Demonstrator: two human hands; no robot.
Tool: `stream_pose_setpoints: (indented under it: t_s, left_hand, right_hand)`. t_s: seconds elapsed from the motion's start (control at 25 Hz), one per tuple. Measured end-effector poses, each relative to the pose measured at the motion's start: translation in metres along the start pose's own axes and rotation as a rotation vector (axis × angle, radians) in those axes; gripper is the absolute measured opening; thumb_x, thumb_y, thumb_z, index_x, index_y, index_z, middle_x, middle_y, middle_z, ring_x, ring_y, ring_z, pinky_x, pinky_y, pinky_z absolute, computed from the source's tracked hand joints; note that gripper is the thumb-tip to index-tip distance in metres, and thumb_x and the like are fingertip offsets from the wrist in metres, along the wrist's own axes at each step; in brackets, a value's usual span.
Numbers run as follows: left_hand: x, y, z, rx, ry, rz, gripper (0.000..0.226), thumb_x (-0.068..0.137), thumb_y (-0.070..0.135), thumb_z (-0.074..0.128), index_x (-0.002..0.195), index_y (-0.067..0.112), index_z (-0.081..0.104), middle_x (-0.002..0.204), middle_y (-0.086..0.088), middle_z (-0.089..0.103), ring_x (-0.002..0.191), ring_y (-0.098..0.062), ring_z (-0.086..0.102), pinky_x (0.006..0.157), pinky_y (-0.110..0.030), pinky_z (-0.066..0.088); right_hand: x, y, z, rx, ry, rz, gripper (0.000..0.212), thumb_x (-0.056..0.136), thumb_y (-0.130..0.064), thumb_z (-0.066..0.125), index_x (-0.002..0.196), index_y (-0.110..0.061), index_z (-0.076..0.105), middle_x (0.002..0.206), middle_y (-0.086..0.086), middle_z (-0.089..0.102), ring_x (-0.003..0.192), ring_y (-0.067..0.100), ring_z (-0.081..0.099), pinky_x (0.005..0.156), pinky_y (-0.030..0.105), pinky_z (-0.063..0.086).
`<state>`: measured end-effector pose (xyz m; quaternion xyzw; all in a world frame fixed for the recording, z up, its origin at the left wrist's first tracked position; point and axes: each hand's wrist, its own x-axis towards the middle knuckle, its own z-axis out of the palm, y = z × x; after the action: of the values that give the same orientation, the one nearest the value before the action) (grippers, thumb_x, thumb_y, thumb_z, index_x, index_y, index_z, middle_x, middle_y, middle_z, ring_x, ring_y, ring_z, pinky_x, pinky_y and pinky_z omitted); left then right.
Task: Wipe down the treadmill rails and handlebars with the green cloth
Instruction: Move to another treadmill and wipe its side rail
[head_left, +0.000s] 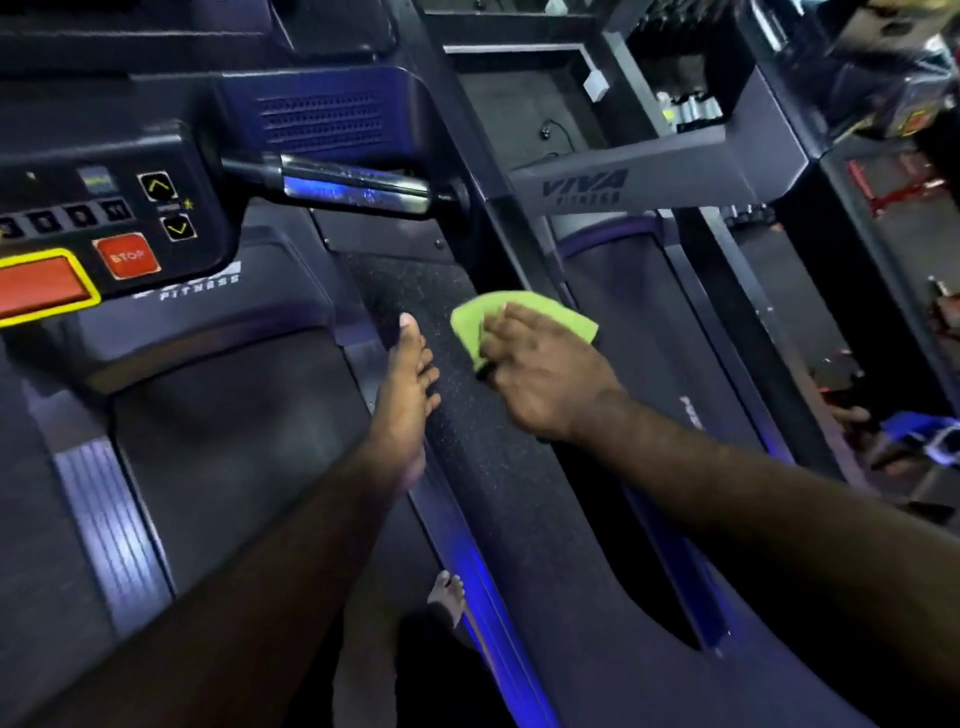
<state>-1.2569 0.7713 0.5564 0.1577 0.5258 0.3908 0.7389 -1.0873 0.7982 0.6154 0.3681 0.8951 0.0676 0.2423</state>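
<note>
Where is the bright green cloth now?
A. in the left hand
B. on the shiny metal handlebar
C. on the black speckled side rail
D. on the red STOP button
C: the right hand holds the bright green cloth against the black speckled side rail.

Green cloth (524, 319); speckled black rail (467, 415); red stop button (127, 255)
</note>
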Motion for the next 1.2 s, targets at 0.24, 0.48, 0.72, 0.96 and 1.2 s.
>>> stream_pose_setpoints:
  t_s: [0.24, 0.48, 0.72, 0.96, 1.2]
  left_hand:
    - [-0.023, 0.01, 0.007, 0.094, -0.206, -0.058, 0.078, 0.1, 0.07, 0.042, 0.161, 0.023, 0.037, 0.163, -0.005, 0.043, 0.143, -0.021, 0.048, 0.116, -0.043, 0.038]
    - [-0.041, 0.013, 0.033, 0.305, -0.175, 0.135, 0.046, 0.098, 0.062, 0.056, 0.126, 0.027, 0.064, 0.125, 0.007, 0.066, 0.115, -0.01, 0.06, 0.105, -0.039, 0.045]
    - [-0.033, 0.006, 0.09, 1.361, -0.579, 0.938, 0.046, 0.107, 0.043, 0.047, 0.138, 0.011, 0.061, 0.151, -0.008, 0.055, 0.143, -0.023, 0.046, 0.126, -0.037, 0.022]
    - [-0.019, -0.012, 0.155, 2.035, -0.701, 1.198, 0.043, 0.098, 0.046, 0.037, 0.098, 0.012, 0.064, 0.099, -0.013, 0.065, 0.094, -0.038, 0.058, 0.082, -0.047, 0.045]
    - [-0.019, -0.03, 0.193, 2.197, -0.763, 1.041, 0.042, 0.097, 0.05, 0.042, 0.087, 0.014, 0.063, 0.098, -0.01, 0.068, 0.094, -0.031, 0.061, 0.067, -0.036, 0.038]
  right_hand:
    - [-0.164, -0.095, 0.028, 0.081, -0.317, -0.123, 0.045, 0.093, -0.026, 0.039, 0.085, -0.015, 0.082, 0.101, 0.012, 0.076, 0.109, 0.037, 0.066, 0.113, 0.05, 0.034]
    - [-0.102, -0.051, 0.01, 0.124, 0.091, 0.156, 0.041, 0.089, -0.028, 0.047, 0.114, -0.025, 0.079, 0.147, 0.004, 0.061, 0.148, 0.034, 0.045, 0.13, 0.054, 0.012]
    - [-0.231, -0.152, 0.046, 0.396, 0.202, 0.532, 0.023, 0.086, -0.024, 0.072, 0.107, -0.033, 0.078, 0.167, -0.006, 0.037, 0.159, 0.03, 0.025, 0.128, 0.056, 0.02]
    - [-0.25, -0.142, 0.054, 0.925, 0.591, 0.979, 0.042, 0.094, -0.03, 0.059, 0.134, -0.033, 0.072, 0.158, -0.003, 0.052, 0.149, 0.022, 0.046, 0.121, 0.044, 0.041]
    - [-0.276, -0.202, 0.038, 1.288, 0.861, 1.464, 0.062, 0.088, -0.021, 0.059, 0.148, -0.035, 0.057, 0.162, -0.008, 0.046, 0.146, 0.009, 0.047, 0.115, 0.03, 0.044]
